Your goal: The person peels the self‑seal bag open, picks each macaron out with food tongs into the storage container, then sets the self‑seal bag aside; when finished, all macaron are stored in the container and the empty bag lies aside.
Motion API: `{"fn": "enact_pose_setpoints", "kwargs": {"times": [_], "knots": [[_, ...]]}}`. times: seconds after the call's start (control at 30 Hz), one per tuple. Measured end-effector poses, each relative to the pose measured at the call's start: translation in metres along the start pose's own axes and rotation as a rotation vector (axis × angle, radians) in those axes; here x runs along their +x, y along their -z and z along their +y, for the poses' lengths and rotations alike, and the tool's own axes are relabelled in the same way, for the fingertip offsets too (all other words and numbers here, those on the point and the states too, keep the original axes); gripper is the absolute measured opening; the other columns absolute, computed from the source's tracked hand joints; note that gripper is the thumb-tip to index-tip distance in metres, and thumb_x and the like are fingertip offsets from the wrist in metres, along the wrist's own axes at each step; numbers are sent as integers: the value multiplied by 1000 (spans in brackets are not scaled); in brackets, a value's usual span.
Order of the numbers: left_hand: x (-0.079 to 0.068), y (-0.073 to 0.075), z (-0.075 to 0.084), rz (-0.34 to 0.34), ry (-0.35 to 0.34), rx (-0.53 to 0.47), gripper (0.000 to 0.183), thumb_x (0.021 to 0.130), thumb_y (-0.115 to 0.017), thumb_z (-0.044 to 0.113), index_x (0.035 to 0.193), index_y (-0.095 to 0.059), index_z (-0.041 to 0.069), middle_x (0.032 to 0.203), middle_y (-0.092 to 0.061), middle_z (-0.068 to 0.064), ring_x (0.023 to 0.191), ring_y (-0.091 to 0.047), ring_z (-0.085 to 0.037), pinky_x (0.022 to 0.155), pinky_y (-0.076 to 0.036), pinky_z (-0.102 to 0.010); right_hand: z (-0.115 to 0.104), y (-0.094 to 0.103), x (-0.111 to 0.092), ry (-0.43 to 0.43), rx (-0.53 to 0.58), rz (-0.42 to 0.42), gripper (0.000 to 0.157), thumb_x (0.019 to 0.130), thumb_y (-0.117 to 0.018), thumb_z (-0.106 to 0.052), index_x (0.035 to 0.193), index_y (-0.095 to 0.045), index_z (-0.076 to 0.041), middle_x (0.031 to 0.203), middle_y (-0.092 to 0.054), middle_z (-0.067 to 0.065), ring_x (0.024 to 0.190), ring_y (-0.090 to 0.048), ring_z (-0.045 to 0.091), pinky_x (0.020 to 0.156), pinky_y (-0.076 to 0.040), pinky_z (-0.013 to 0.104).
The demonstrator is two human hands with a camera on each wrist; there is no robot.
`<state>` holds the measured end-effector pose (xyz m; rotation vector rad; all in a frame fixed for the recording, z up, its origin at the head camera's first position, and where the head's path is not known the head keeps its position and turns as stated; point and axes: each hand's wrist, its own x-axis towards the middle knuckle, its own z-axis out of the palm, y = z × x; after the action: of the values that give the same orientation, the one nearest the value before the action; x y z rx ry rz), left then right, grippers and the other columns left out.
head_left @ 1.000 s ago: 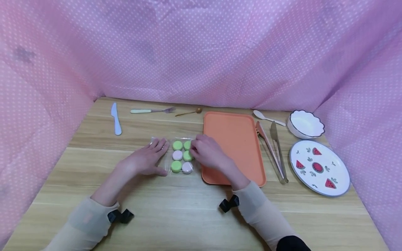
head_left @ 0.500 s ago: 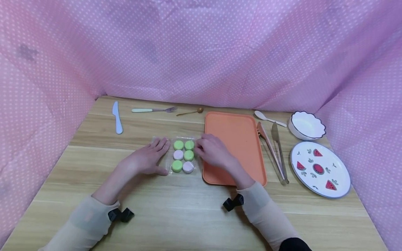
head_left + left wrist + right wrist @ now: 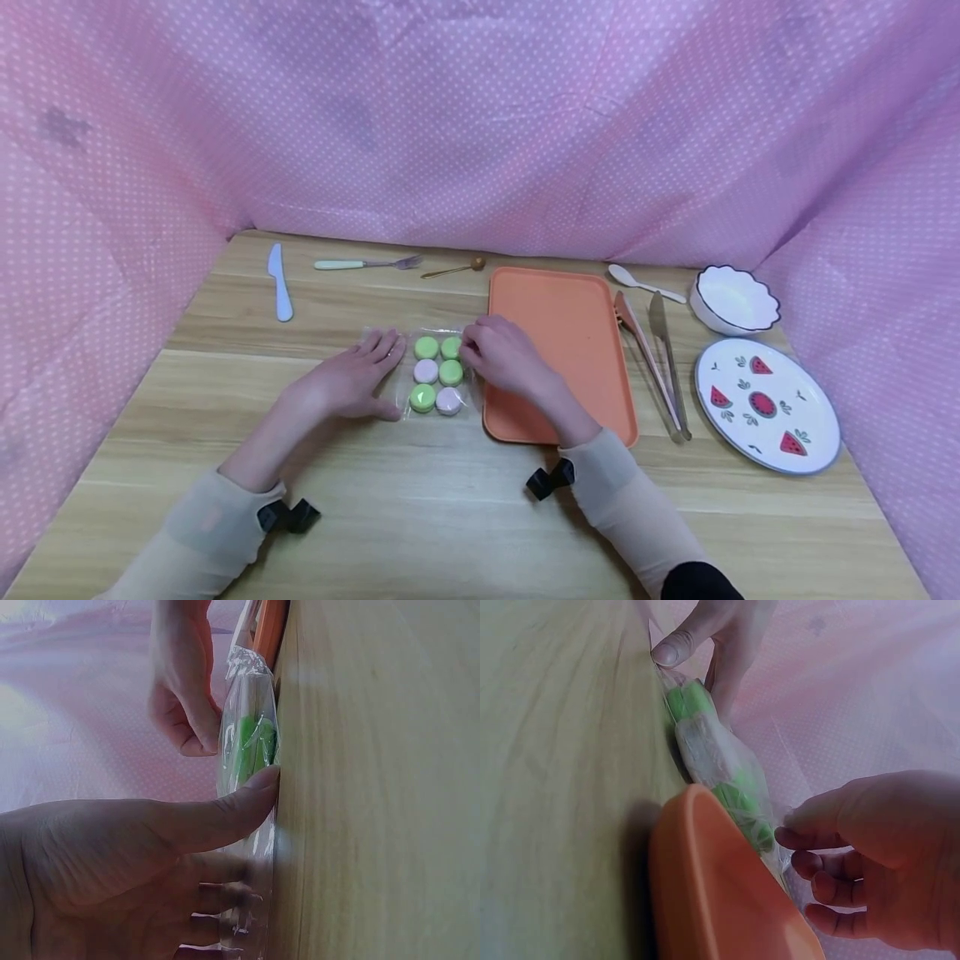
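Several green and pale lilac macarons (image 3: 425,372) lie in two rows inside a clear plastic package (image 3: 401,404) on the wooden table. My left hand (image 3: 348,379) presses flat on the package's left part, fingers spread and thumb (image 3: 247,802) near its front edge. At the package's right side, my right hand (image 3: 501,354) has its fingers curled and pinches the film (image 3: 784,862) between thumb and forefinger. In the right wrist view the green macarons (image 3: 739,806) show through the wrinkled plastic, just beyond the orange tray's rim.
An orange tray (image 3: 562,308) lies right beside the package, under my right wrist. Farther right are metal tongs (image 3: 671,375), a watermelon-patterned plate (image 3: 810,417), a scalloped bowl (image 3: 735,300) and a pale spoon (image 3: 645,285). A blue knife (image 3: 280,283), a fork (image 3: 367,264) and a small gold spoon (image 3: 453,271) lie along the back.
My right hand shifts a little to the right, then back left toward the macarons. The left hand stays in place on the package.
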<state>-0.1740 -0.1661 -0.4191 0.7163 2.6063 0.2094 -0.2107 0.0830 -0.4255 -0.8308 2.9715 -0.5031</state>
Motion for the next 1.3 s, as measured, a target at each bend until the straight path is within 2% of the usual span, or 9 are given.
{"fn": "enact_pose_setpoints", "kwargs": {"times": [0.37, 0.67, 0.83, 0.97, 1.17, 1.3], "knots": [[-1, 0, 0, 18, -20, 12, 100, 81, -64, 56, 150, -15, 2, 158, -7, -20, 145, -8, -43, 115, -19, -53, 7, 1, 0, -3, -22, 0, 17, 87, -55, -19, 71, -60, -21, 73, -52, -6, 75, -49, 13, 68, -41, 29], [0, -2, 0, 24, -1, 3, 100, 80, -65, 55, 150, -16, 3, 158, -7, -19, 145, -7, -41, 116, -19, -52, 16, 0, -4, -29, -19, 0, 18, 89, -56, -22, 72, -60, -20, 75, -53, -4, 74, -49, 15, 67, -41, 29], [2, -1, 1, 48, 25, -33, 102, 78, -66, 58, 150, -16, 4, 158, -9, -18, 145, -9, -41, 115, -19, -53, 23, 3, -6, -70, -16, 3, 15, 88, -58, -23, 73, -63, -20, 77, -54, -4, 76, -51, 16, 69, -42, 32], [3, 2, -1, 102, 40, -59, 98, 79, -64, 60, 149, -22, 5, 157, -15, -18, 144, -15, -41, 114, -21, -54, 30, 7, -7, -92, 10, 1, 12, 87, -59, -24, 78, -65, -20, 79, -56, -4, 77, -52, 15, 69, -42, 31], [3, 7, -3, 196, 33, -49, 87, 81, -63, 57, 147, -30, 11, 155, -23, -17, 143, -21, -40, 113, -23, -55, 49, 26, -18, -117, 89, 40, 9, 89, -59, -25, 90, -65, -19, 88, -59, -3, 82, -55, 15, 73, -46, 32], [5, 7, -4, 213, 5, -47, 82, 81, -66, 52, 147, -32, 17, 156, -26, -11, 144, -23, -35, 113, -25, -55, 73, 48, -36, -126, 115, 126, 14, 90, -60, -23, 98, -65, -13, 96, -64, 3, 89, -58, 20, 78, -48, 37]]}}
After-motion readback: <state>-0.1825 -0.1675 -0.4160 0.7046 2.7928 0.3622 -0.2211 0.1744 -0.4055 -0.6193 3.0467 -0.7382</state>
